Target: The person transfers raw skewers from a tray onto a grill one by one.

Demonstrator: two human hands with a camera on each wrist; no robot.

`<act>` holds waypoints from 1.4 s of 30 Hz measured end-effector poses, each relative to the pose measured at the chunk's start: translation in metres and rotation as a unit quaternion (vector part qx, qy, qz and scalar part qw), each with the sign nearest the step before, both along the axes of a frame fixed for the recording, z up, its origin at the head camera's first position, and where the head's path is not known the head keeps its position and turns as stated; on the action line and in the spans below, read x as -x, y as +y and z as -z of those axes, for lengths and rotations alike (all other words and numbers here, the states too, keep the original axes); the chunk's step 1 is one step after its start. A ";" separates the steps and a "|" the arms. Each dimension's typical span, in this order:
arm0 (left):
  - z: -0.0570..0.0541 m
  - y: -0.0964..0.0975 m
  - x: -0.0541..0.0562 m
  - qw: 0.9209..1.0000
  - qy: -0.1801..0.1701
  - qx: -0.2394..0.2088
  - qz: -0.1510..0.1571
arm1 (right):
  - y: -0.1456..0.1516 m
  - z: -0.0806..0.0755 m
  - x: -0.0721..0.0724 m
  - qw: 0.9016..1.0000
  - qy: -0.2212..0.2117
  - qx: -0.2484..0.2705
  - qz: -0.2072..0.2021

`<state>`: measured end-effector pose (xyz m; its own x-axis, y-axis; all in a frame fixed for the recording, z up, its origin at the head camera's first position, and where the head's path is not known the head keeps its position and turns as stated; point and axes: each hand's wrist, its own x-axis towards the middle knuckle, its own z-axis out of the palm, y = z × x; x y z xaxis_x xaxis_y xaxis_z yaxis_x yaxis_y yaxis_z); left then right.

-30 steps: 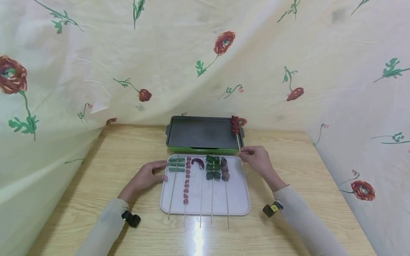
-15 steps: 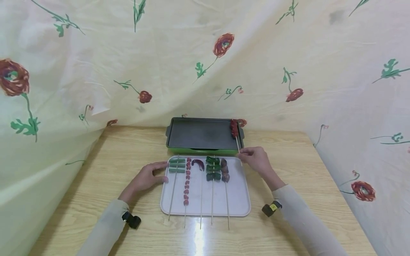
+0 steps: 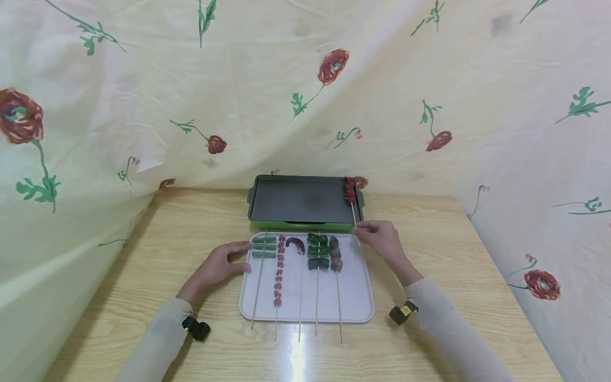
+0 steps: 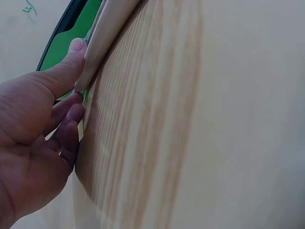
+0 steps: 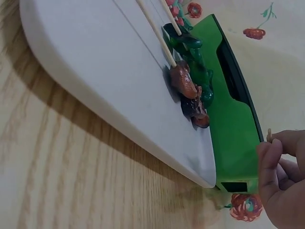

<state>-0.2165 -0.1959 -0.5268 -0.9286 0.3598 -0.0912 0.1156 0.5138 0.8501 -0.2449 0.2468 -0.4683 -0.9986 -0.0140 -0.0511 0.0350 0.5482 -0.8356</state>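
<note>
My right hand (image 3: 379, 239) pinches the wooden stick of a skewer of dark red meat chunks (image 3: 350, 191) between thumb and fingertips. The chunks lie over the right end of a black grill plate (image 3: 300, 197) with a green base. In the right wrist view, only a short bit of the stick (image 5: 269, 135) shows past the fingertips. My left hand (image 3: 221, 263) holds the left edge of a white tray (image 3: 355, 305) near its far corner. The left wrist view has the thumb (image 4: 76, 47) on the rim and the fingers curving underneath.
Several skewers rest side by side on the tray: green sticks (image 3: 263, 247), small red pieces (image 3: 278, 273), a dark red curl (image 3: 296, 245), green pepper pieces (image 3: 317, 250) and brown chunks (image 3: 335, 254). Their sticks overhang the near rim. A flowered cloth (image 3: 267, 95) hangs behind the wooden table (image 3: 415, 339).
The red meat skewer has come slightly toward me and down over the grill plate's right end, my right hand moving with it. My left hand keeps its place on the tray.
</note>
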 end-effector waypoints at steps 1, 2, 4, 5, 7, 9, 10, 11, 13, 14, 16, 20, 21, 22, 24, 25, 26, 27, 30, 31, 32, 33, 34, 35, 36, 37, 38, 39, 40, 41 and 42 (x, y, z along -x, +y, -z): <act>0.000 0.000 0.000 1.000 0.001 0.000 0.000 | 0.001 0.000 0.000 1.000 0.003 -0.001 0.000; 0.000 0.000 0.000 1.000 0.003 0.001 0.000 | 0.002 0.000 -0.001 1.000 0.009 -0.003 0.000; -0.001 0.001 0.001 1.000 0.005 0.003 0.002 | 0.004 -0.002 -0.002 1.000 0.026 -0.001 0.004; -0.001 0.001 0.001 1.000 0.006 0.003 0.002 | 0.005 -0.003 -0.003 0.999 0.038 0.000 0.006; -0.002 0.001 0.000 1.000 0.004 0.005 0.002 | 0.008 -0.007 -0.007 0.998 0.068 -0.002 0.003; -0.002 0.001 -0.001 1.000 0.001 0.006 0.002 | 0.010 -0.011 -0.012 0.995 0.102 -0.014 -0.002; -0.002 0.002 -0.001 1.000 -0.001 0.007 0.001 | 0.011 -0.014 -0.016 0.993 0.119 -0.024 -0.006; -0.002 0.002 -0.001 1.000 -0.001 0.008 0.000 | 0.012 -0.017 -0.019 0.990 0.135 -0.034 -0.010; -0.003 0.002 -0.002 1.000 -0.002 0.008 -0.001 | 0.013 -0.022 -0.027 0.985 0.162 -0.052 -0.018; -0.003 0.002 -0.002 1.000 0.000 0.006 0.001 | 0.014 -0.025 -0.030 0.983 0.174 -0.059 -0.021; -0.003 0.003 -0.002 1.000 0.004 0.004 0.003 | 0.014 -0.030 -0.038 0.978 0.195 -0.064 -0.028; -0.003 0.002 -0.003 1.000 0.013 0.000 0.007 | 0.014 -0.038 -0.053 0.972 0.221 -0.066 -0.043; -0.003 0.003 -0.003 1.000 0.013 -0.001 0.006 | 0.014 -0.040 -0.057 0.971 0.224 -0.067 -0.046; -0.003 0.003 -0.004 1.000 0.012 -0.003 0.006 | 0.013 -0.041 -0.061 0.970 0.226 -0.069 -0.048; -0.003 0.003 -0.005 1.000 0.008 -0.002 0.005 | 0.012 -0.042 -0.071 0.969 0.230 -0.077 -0.051; -0.003 0.003 -0.005 1.000 0.005 -0.002 0.004 | 0.011 -0.042 -0.075 0.968 0.232 -0.083 -0.052; -0.003 0.003 -0.005 1.000 0.005 -0.001 0.004 | 0.011 -0.042 -0.080 0.967 0.234 -0.087 -0.052; -0.002 0.003 -0.005 1.000 0.006 0.000 0.005 | 0.010 -0.041 -0.085 0.966 0.236 -0.089 -0.052; -0.003 0.003 -0.005 1.000 0.008 0.005 0.005 | 0.005 -0.035 -0.097 0.965 0.238 -0.092 -0.053; -0.003 0.003 -0.005 1.000 0.011 0.004 0.007 | 0.004 -0.032 -0.101 0.967 0.235 -0.088 -0.054; -0.003 0.003 -0.005 1.000 0.015 0.003 0.008 | 0.002 -0.029 -0.105 0.968 0.231 -0.084 -0.054; -0.004 0.003 -0.005 1.000 0.017 0.001 0.009 | 0.000 -0.026 -0.109 0.970 0.224 -0.078 -0.054; -0.004 0.003 -0.005 1.000 0.019 0.000 0.009 | -0.002 -0.023 -0.114 0.971 0.220 -0.071 -0.055; -0.004 0.003 -0.005 1.000 0.022 -0.002 0.011 | -0.004 -0.019 -0.118 0.973 0.213 -0.065 -0.055; -0.004 0.003 -0.005 1.000 0.024 -0.003 0.012 | -0.005 -0.015 -0.121 0.975 0.205 -0.059 -0.056; -0.004 0.002 -0.005 1.000 0.027 -0.003 0.012 | -0.007 -0.012 -0.125 0.977 0.198 -0.052 -0.057; -0.004 0.002 -0.005 1.000 0.028 -0.002 0.011 | -0.009 -0.009 -0.129 0.979 0.191 -0.046 -0.059; -0.003 0.002 -0.004 1.000 0.028 -0.003 0.010 | -0.011 -0.005 -0.132 0.980 0.185 -0.040 -0.061; -0.003 0.002 -0.004 1.000 0.029 -0.002 0.010 | -0.013 -0.002 -0.135 0.981 0.181 -0.036 -0.061; -0.003 0.001 -0.004 1.000 0.027 -0.002 0.007 | -0.014 0.001 -0.138 0.982 0.175 -0.034 -0.061; -0.003 0.001 -0.003 1.000 0.028 0.000 0.008 | -0.015 0.004 -0.140 0.983 0.171 -0.030 -0.059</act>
